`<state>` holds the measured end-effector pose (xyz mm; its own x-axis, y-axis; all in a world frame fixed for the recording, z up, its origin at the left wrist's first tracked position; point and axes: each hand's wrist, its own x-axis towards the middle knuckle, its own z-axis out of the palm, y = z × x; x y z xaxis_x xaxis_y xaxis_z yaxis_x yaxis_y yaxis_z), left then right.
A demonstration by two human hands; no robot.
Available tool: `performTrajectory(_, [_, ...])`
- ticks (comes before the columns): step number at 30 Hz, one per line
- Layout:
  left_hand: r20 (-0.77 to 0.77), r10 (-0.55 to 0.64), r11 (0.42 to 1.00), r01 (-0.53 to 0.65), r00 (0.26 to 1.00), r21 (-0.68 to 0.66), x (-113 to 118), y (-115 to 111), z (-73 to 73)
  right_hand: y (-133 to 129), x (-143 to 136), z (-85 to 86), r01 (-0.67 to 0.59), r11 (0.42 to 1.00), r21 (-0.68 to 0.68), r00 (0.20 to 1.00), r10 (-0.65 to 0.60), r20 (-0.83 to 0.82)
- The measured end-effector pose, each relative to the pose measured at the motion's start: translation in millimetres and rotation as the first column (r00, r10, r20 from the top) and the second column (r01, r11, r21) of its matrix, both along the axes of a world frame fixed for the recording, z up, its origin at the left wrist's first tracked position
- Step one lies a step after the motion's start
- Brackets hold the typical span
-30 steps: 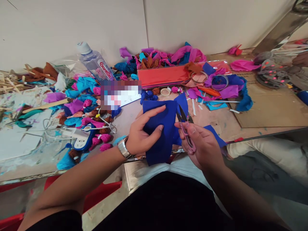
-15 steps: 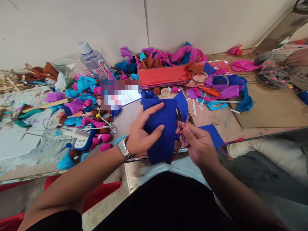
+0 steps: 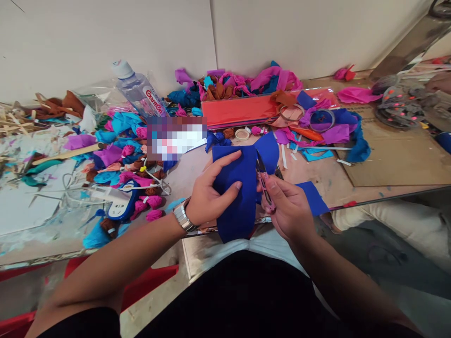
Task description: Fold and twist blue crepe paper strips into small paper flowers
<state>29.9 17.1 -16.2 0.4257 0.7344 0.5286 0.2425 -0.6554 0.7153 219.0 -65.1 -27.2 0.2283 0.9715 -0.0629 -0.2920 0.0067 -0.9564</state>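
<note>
A dark blue sheet (image 3: 234, 176) hangs over the table's front edge, held by my left hand (image 3: 211, 192), whose thumb and forefinger lie across its face. My right hand (image 3: 291, 204) is closed on pink-handled scissors (image 3: 265, 188). Their blades meet the sheet's right edge near its top. Beyond the blades, another part of blue material (image 3: 269, 152) leans to the right; whether it is still joined to the sheet is unclear. Right of my right hand, a separate blue piece (image 3: 313, 198) lies at the table edge.
A water bottle (image 3: 141, 94) stands at the back left, behind a blurred phone-like object. Coloured crepe scraps (image 3: 121, 124) cover the left side. A red packet (image 3: 239, 110), tape rings (image 3: 322, 120) and cardboard (image 3: 398, 159) lie right of centre. Another person's leg (image 3: 384, 220) shows at right.
The scissors and my right hand have shifted slightly left and up along the sheet. The blue part beyond the blades has swung a little to the right. My left hand keeps its grip.
</note>
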Motion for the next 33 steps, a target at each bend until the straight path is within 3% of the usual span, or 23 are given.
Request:
performTrajectory(15, [-0.01, 0.003, 1.0, -0.003, 1.0, -0.003, 1.8, -0.8, -0.8, 8.5, -8.3, 2.8, 0.001, 0.999, -0.045, 0.985, -0.008, -0.174])
performTrajectory(33, [-0.055, 0.008, 1.0, -0.007, 0.998, 0.018, 4.0, -0.6, -4.7, 13.2, -10.2, -6.4, 0.005, 1.0, -0.006, 0.998, -0.005, -0.056])
